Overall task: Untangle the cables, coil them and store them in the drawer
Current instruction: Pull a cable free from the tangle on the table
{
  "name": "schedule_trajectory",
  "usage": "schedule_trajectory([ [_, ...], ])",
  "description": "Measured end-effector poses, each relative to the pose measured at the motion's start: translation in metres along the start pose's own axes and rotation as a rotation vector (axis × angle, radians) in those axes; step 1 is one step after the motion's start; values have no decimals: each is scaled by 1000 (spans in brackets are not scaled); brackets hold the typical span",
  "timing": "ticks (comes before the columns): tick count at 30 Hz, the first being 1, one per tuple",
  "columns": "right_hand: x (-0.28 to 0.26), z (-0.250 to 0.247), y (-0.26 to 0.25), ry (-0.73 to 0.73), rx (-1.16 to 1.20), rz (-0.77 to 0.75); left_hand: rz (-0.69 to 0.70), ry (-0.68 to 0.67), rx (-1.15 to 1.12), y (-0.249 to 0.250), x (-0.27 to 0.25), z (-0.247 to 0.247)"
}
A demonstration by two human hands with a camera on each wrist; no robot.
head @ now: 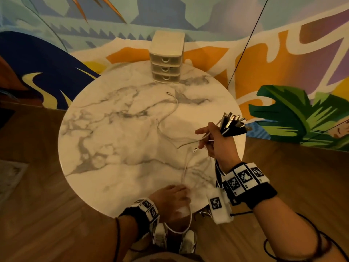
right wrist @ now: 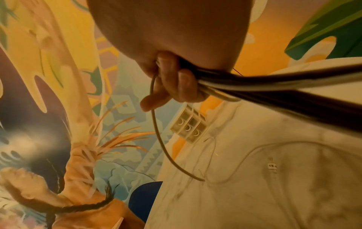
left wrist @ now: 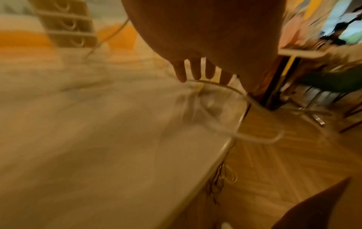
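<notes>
Over the marble counter [head: 113, 148]: right grip [head: 217, 142] clutching bundled cables [head: 233, 124] to sort plugs, left grip [head: 173, 197] pinching a white cable [head: 186, 167] for coiling.

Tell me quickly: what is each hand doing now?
Left hand: holds a loop of thin white cable at the table edge.
Right hand: grips a bundle of black and white cables.

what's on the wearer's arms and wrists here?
Both forearms are bare, with no sleeves. Each wrist carries a black band ringed with white blocks printed with black square fiducial markers; the left band is the same style. A white tagged box hangs by the right wrist. Thin black cables loop along the right forearm, and one runs along the left.
</notes>
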State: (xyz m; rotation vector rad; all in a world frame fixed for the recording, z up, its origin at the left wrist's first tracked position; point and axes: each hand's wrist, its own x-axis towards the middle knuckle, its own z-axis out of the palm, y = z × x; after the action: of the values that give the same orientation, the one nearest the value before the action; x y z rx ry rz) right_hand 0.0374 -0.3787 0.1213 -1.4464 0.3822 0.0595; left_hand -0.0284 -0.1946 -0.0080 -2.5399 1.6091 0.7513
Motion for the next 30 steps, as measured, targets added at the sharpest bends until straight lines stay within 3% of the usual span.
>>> schedule_trajectory([
  [4,-4,-12,-4,62,-7,22,-77,40,118,-55,-5,7],
  [7,-5,-19,-7,115,-15,39,-264,45,161,-98,-12,-16],
  [10,-7,-22,-8,127,-32,54,-522,-53,176,-120,-16,-38],
  [12,-7,-22,-9,135,-32,54,-606,91,140,-114,-12,-55],
  [15,-6,-16,-9,139,-9,67,-485,637,-109,-81,7,-73],
  [16,-6,-13,-8,126,-6,67,-421,738,-212,-68,16,-79],
  [18,-6,-8,-9,92,-13,58,-384,695,-431,-50,34,-88],
  [20,-7,-7,-12,85,-4,49,-399,534,-614,-55,44,-77],
  [22,-7,-12,-16,128,30,46,-524,508,-647,-79,35,-56],
  [24,-5,-23,-20,204,63,38,-759,538,-674,-109,14,-45],
  [26,-6,-34,-22,271,72,19,-956,657,-666,-137,-7,-49],
  [27,-7,-38,-22,294,71,10,-1007,780,-659,-145,-13,-60],
  [30,-7,-44,-22,351,82,0,-1004,1214,-602,-150,-17,-96],
])
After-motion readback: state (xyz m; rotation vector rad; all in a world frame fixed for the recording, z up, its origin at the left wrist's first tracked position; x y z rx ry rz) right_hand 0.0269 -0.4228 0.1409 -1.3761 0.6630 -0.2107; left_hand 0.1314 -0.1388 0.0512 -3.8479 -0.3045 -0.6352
